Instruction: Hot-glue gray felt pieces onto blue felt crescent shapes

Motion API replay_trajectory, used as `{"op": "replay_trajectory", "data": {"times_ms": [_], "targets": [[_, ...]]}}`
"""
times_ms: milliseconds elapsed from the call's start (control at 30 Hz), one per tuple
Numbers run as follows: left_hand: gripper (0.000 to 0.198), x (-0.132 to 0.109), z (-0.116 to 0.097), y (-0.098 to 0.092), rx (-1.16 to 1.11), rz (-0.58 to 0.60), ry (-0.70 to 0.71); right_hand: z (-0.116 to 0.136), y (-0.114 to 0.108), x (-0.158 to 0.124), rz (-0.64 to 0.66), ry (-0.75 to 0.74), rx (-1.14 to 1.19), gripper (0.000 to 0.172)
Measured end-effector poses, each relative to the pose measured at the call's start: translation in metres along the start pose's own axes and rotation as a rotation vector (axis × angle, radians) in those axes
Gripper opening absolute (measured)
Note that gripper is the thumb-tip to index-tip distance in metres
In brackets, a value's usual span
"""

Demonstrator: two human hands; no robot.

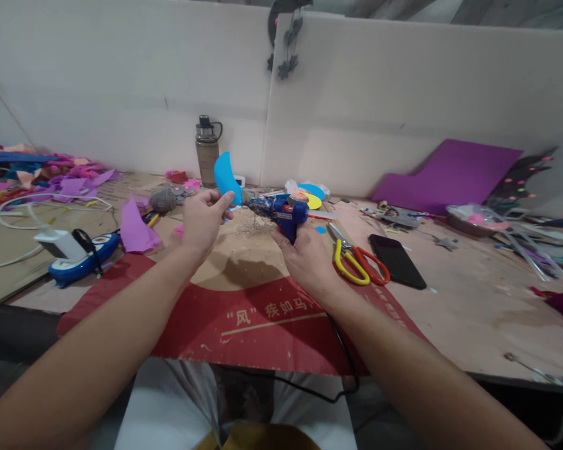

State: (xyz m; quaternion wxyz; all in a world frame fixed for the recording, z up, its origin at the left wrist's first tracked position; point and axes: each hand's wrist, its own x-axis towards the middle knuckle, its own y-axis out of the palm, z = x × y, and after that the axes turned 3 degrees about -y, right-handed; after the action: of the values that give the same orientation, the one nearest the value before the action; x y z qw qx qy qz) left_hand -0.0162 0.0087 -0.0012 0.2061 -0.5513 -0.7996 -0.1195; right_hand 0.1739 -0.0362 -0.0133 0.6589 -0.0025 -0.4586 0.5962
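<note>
My left hand [205, 220] pinches a curved blue piece of craft sheet [226, 175] by its lower end. A blue hot glue gun [291, 212] is gripped in my right hand [304, 253], its nozzle pointing left at the lower edge of the blue piece. Whether the nozzle touches the piece I cannot tell. Beyond the gun lie a yellow disc [312, 200] and a blue disc [313, 189], partly covered. Scissors [354, 255] with one yellow and one red handle rest to the right of my right hand.
A phone [396, 261] lies beside the scissors. A bottle [208, 153] stands by the wall. Purple sheet [450, 175] leans at the back right. At left are a charger [60, 242] on a blue power strip [85, 259] and scraps [75, 181]. The gun's cord [309, 392] hangs over the front edge.
</note>
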Motion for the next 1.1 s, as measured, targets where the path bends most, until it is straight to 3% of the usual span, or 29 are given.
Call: {"op": "replay_trajectory", "data": {"times_ms": [367, 1100], "targets": [[0.024, 0.0, 0.0, 0.0, 0.005, 0.006, 0.014, 0.001, -0.003, 0.0, -0.009, 0.011, -0.019, 0.017], [0.022, -0.006, -0.005, 0.001, 0.077, 0.149, 0.058, -0.001, -0.009, 0.006, -0.064, 0.028, -0.025, 0.013]]}}
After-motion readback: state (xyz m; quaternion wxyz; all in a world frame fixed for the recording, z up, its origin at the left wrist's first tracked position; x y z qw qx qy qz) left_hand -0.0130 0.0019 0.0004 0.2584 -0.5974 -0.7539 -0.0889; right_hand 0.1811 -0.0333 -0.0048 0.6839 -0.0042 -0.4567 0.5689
